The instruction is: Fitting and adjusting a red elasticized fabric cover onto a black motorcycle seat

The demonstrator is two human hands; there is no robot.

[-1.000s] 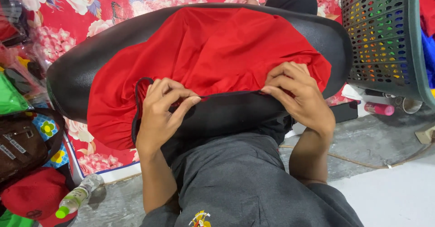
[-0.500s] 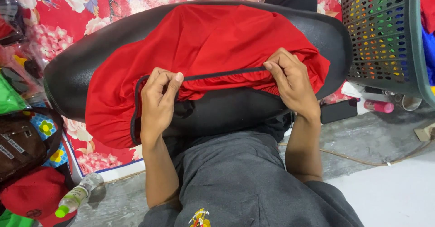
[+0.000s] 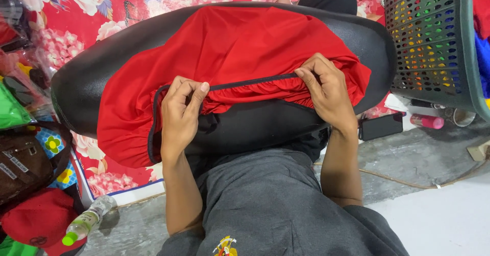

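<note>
A red fabric cover (image 3: 240, 46) with a black elastic hem lies over a long black padded seat (image 3: 87, 82) resting across my lap. My left hand (image 3: 181, 115) pinches the gathered black hem at the seat's near edge, left of centre. My right hand (image 3: 326, 92) grips the same hem further right, fingers curled over the bunched red cloth. The hem is stretched taut between both hands. The bare black underside of the seat (image 3: 255, 126) shows below the hem, against my grey shorts (image 3: 275, 205).
A dark green perforated plastic basket (image 3: 434, 36) stands at the right. A red floral mat (image 3: 66, 11) lies beyond the seat. A brown bag (image 3: 25, 164), a red cap (image 3: 35, 220) and a plastic bottle (image 3: 84, 225) sit at the lower left. A pink bottle (image 3: 426, 120) lies on the concrete.
Both hands have pulled the black hem away from my body, over the seat's near edge. More black underside now shows below the hem, and the hem is drawn straighter.
</note>
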